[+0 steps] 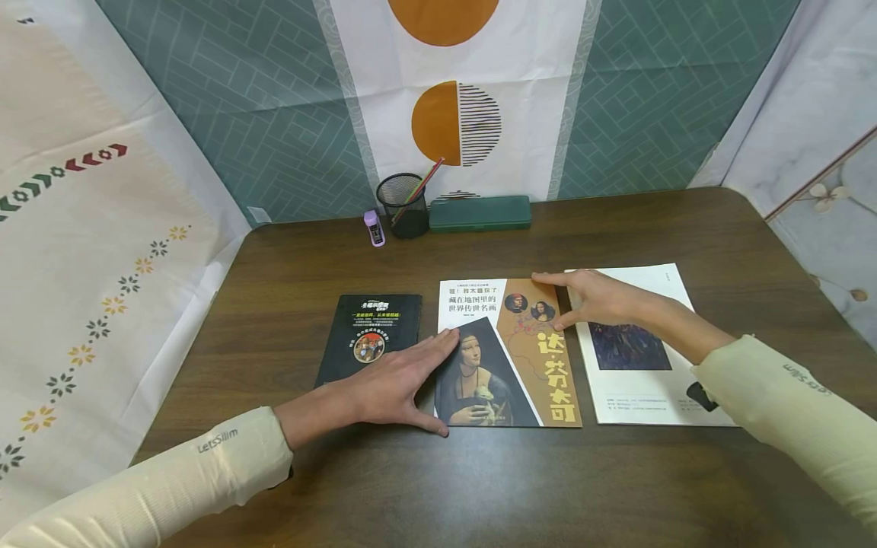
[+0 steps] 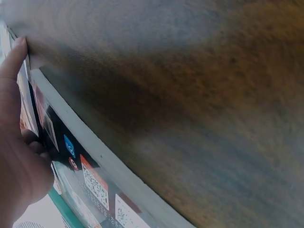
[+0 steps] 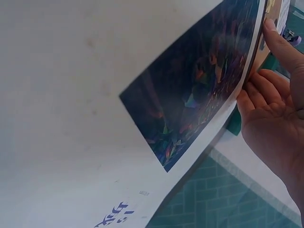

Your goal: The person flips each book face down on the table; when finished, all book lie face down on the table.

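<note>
A book with a portrait of a woman holding a small white animal (image 1: 508, 358) lies flat in the middle of the table. My left hand (image 1: 392, 387) rests at its left edge, fingers extended onto the cover and thumb by the lower corner. Along the upper right edge, my right hand (image 1: 606, 298) touches the same book with fingers and thumb spread apart. Under the left wrist is a black book (image 1: 370, 323), partly covered by that hand. A white book with a dark picture (image 3: 85, 95) lies beneath the right hand and forearm, to the right.
At the back of the brown table (image 1: 493, 487) stand a purple-capped bottle (image 1: 374, 228), a black mesh pen holder (image 1: 409, 217) with pencils, and a green case (image 1: 479, 214). A patterned cloth hangs behind. Narrow gaps separate the three books.
</note>
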A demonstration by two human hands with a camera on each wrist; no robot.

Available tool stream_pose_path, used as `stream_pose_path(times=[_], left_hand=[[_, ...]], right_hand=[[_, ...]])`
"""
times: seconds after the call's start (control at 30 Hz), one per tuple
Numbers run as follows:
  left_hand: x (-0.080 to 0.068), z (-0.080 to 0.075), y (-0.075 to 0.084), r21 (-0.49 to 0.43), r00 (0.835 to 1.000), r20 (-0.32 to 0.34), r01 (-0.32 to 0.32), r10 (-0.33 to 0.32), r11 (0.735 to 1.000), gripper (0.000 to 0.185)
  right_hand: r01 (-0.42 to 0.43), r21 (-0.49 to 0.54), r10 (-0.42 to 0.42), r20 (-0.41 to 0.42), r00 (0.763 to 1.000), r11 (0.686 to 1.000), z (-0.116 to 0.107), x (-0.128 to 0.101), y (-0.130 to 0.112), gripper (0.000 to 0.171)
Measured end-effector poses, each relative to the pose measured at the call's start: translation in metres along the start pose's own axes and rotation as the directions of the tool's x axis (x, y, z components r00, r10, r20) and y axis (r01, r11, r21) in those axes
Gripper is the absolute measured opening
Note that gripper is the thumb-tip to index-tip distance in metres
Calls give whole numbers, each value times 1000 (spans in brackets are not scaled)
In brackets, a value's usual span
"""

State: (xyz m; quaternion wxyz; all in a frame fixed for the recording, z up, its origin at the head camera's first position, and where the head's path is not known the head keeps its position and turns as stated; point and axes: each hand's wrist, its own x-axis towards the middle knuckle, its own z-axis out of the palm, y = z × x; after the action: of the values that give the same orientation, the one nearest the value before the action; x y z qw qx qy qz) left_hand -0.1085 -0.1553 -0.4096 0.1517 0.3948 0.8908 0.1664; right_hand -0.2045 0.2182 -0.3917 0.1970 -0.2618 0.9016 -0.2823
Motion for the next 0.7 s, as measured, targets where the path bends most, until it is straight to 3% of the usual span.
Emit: stream_pose_path(times=[0.17, 0.27, 0.43, 0.7], left_hand=[[0, 0, -1, 111, 998, -30, -44, 48, 993, 126], [0, 2, -2, 206, 990, -63, -111, 126, 972, 118], [2, 2, -3, 340, 959, -95, -221, 267, 914, 102], [1, 2, -2, 446, 915, -106, -307, 390, 841, 84]], right_hand=[[2, 11, -2, 22, 1000, 1000, -2, 0, -1, 94], [2, 22, -3, 31, 1000, 1000, -3, 0, -1, 94], [5, 26, -6, 36, 999, 1000, -4, 0, 0, 92], [13, 32, -16, 82, 996, 999, -5, 1, -1, 92]])
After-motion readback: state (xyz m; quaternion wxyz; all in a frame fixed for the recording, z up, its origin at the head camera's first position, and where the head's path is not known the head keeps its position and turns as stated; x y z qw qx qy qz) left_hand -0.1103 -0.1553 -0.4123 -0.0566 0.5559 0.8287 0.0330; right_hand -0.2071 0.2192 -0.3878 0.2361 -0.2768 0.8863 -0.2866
